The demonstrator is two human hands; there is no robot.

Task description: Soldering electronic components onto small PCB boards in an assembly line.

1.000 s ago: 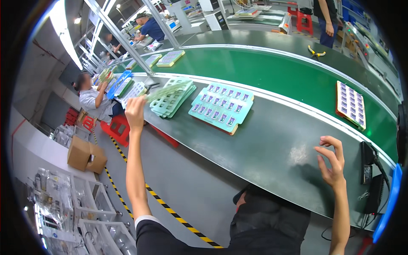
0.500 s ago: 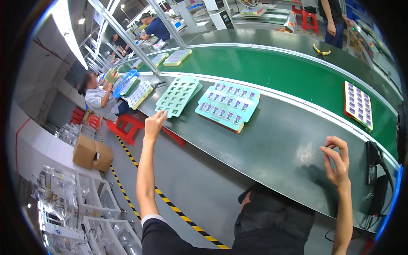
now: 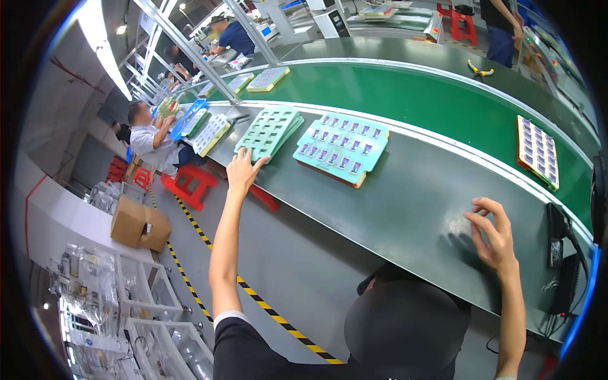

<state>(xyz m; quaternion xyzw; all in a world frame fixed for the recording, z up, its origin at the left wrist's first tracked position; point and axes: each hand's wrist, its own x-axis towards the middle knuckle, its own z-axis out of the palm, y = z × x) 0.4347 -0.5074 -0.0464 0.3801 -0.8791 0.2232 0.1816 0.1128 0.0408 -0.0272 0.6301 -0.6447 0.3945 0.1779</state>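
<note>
My left hand (image 3: pixel 242 172) is at the near edge of a stack of pale green trays (image 3: pixel 269 131) with rows of cut-out slots. Its fingers are spread, the tips touching or just over the top tray, without a grip around it. To the right of the stack lies a turquoise tray (image 3: pixel 342 147) on a brownish base, with rows of small purple-and-white pieces in it. Over the right part of the dark worktable (image 3: pixel 405 209) hovers my right hand (image 3: pixel 493 237), fingers loosely curved and apart, with nothing visible in it.
Beyond the worktable runs a green conveyor belt (image 3: pixel 430 107), carrying a filled cream tray (image 3: pixel 537 152) at the right. Yellow-handled pliers (image 3: pixel 480 69) lie past it. Black power adapters (image 3: pixel 556 244) sit at the right end. A seated person (image 3: pixel 152 136) works at the far left near a red stool (image 3: pixel 190 185).
My left hand has gone from a closed pinch at the green tray's corner to spread fingers on its edge. The top tray now lies more squarely on the stack. My right hand shifted slightly left.
</note>
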